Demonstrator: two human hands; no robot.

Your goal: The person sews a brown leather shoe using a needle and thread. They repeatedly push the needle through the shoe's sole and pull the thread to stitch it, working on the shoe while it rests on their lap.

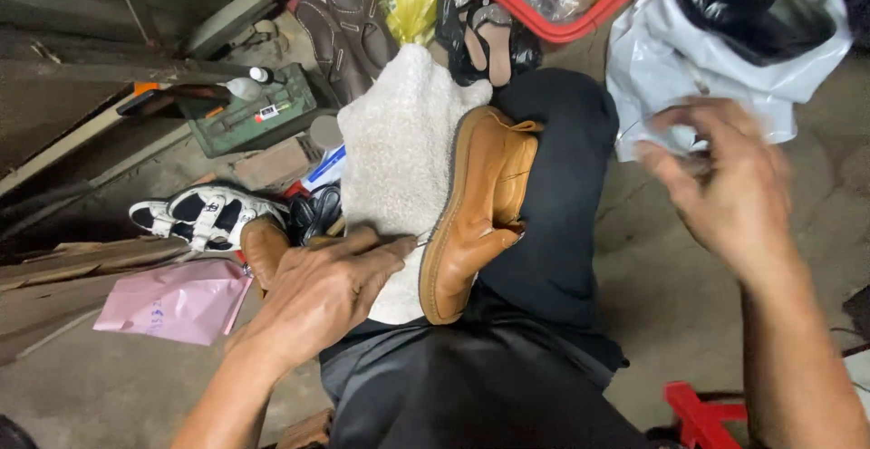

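Far left of the tan leather shoe (478,204), a pink packet (177,302) lies on the floor below a black-and-white sandal (207,213). The left hand (317,297) rests just left of the shoe, fingers curled around what looks like a thin metal tool (410,242), its tip touching the shoe's sole edge. The shoe lies on its side on a white fleecy cloth (399,141) over the person's lap. Right of the shoe, the right hand (725,186) hangs raised and blurred, fingers loosely bent, holding nothing I can make out, before a white plastic bag (689,68).
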